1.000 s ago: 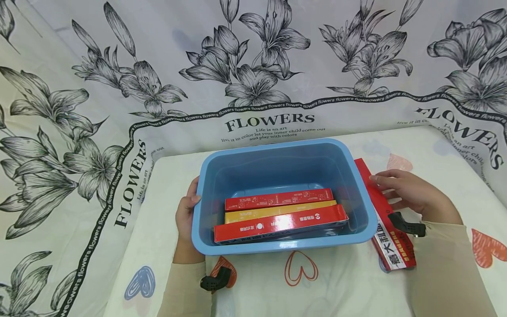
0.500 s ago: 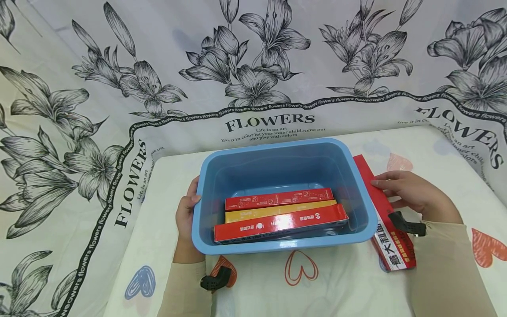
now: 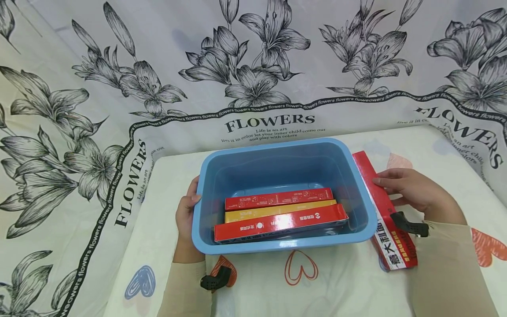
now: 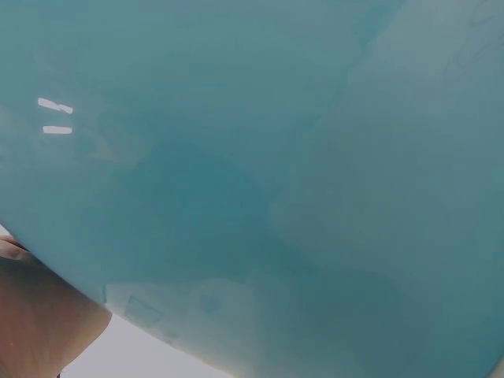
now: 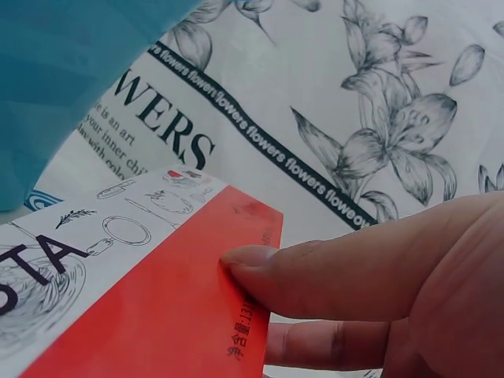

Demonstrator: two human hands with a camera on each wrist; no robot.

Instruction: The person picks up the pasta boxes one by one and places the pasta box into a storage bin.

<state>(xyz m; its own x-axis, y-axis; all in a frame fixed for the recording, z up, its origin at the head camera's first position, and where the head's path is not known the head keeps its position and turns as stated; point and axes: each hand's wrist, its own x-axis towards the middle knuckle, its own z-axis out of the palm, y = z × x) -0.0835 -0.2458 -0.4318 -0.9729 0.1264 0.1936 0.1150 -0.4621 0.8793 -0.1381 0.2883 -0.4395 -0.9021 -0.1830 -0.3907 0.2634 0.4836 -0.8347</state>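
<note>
A blue plastic tub [image 3: 283, 247] stands in the middle of the head view, with two red boxes [image 3: 273, 225] and a yellow box [image 3: 239, 215] lying inside. My left hand [image 3: 186, 215] grips the tub's left side, thumb at the rim. The tub's wall [image 4: 236, 173] fills most of the left wrist view. Right of the tub, my right hand [image 3: 409, 189] pinches a long red pasta box [image 3: 374, 182] by its edge. In the right wrist view the thumb presses the pasta box's [image 5: 173, 291] red face, with fingers at the far side.
A white cloth with printed hearts [image 3: 301, 268] covers the table. Behind it hangs a flower-printed curtain [image 3: 257, 88], which also runs down the left side. The pasta box lies close along the tub's right wall.
The far end of the pasta box has shifted slightly away from me and up in the head view, the right hand moving with it. The tub and left hand look unchanged.
</note>
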